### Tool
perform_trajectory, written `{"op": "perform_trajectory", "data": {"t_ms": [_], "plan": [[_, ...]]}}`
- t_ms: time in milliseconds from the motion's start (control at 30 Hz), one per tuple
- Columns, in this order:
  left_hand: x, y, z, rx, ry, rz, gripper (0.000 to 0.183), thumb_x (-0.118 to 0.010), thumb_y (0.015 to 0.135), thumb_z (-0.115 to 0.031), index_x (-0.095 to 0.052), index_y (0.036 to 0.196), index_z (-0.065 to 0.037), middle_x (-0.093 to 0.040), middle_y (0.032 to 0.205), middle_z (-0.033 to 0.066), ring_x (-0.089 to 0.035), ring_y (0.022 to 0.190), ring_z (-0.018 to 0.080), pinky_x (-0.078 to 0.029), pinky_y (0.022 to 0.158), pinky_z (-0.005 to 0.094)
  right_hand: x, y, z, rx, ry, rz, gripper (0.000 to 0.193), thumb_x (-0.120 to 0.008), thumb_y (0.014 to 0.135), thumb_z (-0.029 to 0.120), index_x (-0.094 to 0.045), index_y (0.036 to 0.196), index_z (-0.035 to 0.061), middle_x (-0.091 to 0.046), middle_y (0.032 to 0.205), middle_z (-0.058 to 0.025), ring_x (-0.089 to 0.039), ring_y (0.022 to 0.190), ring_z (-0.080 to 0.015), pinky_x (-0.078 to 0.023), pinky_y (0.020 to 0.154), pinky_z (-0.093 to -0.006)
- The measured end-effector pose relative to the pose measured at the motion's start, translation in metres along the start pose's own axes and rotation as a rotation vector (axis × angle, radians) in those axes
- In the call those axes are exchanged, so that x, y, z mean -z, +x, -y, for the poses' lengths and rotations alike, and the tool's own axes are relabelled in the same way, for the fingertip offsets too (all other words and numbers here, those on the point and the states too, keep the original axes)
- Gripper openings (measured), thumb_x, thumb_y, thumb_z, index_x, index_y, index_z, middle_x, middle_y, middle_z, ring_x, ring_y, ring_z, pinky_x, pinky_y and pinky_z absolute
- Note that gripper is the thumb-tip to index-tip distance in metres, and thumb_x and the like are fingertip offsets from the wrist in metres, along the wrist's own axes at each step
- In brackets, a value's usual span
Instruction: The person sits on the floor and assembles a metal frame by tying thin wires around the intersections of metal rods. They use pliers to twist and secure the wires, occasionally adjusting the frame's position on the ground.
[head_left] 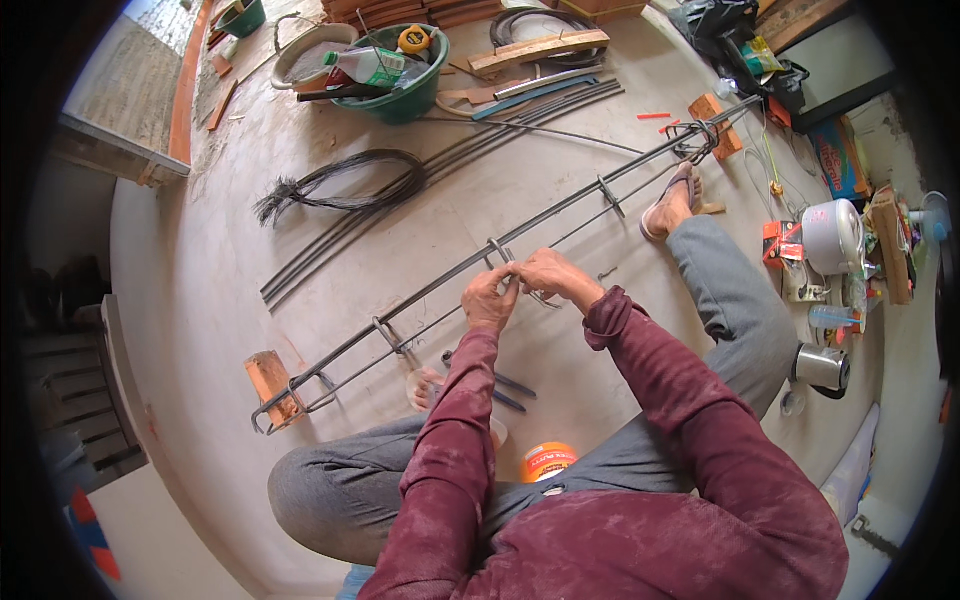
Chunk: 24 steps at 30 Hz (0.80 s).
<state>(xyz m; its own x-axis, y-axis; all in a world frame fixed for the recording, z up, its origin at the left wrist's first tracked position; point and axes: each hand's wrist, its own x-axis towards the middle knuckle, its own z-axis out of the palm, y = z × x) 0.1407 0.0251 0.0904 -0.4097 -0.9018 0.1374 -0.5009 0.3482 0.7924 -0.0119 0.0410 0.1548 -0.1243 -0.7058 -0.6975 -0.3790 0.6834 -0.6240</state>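
A long rebar cage (445, 283) of dark bars with square stirrups lies diagonally before me, its ends propped on bricks. My left hand (489, 300) is closed, thumb and fingers pinched together at a middle stirrup (497, 248). Right against it, my right hand (556, 275) is also closed, its fingertips meeting the left ones. Whatever is pinched between them is hidden by the fingers. On the floor by my left forearm lies a tool with two long dark handles (508, 393), seemingly pincers; the forearm covers part of it.
One brick (272, 388) supports the near left end, another brick (716, 125) the far right. Beyond the cage lie a coil of thin wire (375, 180) and loose bars (330, 238). A green bucket (405, 103) stands behind. An orange-labelled tub (548, 460) sits between my legs.
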Motion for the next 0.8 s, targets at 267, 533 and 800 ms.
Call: {"op": "perform_trajectory", "data": {"t_ms": [267,533,800], "plan": [[-0.006,0.002,-0.003,0.008,-0.080,-0.033,0.028,-0.074,0.073,-0.013,-0.070,0.101,-0.016,-0.072,0.089,0.0046,-0.070,0.082,0.0209,-0.054,0.072,0.0318,0.009,0.022,0.005,0.118,-0.466,0.089,0.034,-0.056,0.084,0.025,-0.066,0.071,-0.0045,-0.066,0.068,-0.0135,-0.067,0.059,-0.0212,-0.057,0.058,-0.0341],[-0.006,0.004,0.005,-0.040,0.018,-0.036,0.030,-0.074,0.074,-0.015,-0.066,0.103,-0.017,-0.069,0.090,0.0036,-0.067,0.081,0.0226,-0.052,0.069,0.0352,0.011,0.007,0.021,0.079,-0.125,0.097,0.026,-0.061,0.080,0.019,-0.068,0.074,-0.0050,-0.067,0.068,-0.0114,-0.066,0.060,-0.0199,-0.056,0.055,-0.0321],[-0.012,0.003,0.005,0.030,-0.041,-0.046,0.038,-0.077,0.077,-0.021,-0.060,0.112,-0.019,-0.071,0.085,0.0037,-0.068,0.074,0.0213,-0.052,0.065,0.0348,0.021,0.017,-0.005,0.725,-0.583,-0.298,0.008,-0.059,0.076,0.007,-0.065,0.082,0.0047,-0.065,0.080,-0.0116,-0.063,0.079,-0.0314,-0.051,0.068,-0.0402]]}}
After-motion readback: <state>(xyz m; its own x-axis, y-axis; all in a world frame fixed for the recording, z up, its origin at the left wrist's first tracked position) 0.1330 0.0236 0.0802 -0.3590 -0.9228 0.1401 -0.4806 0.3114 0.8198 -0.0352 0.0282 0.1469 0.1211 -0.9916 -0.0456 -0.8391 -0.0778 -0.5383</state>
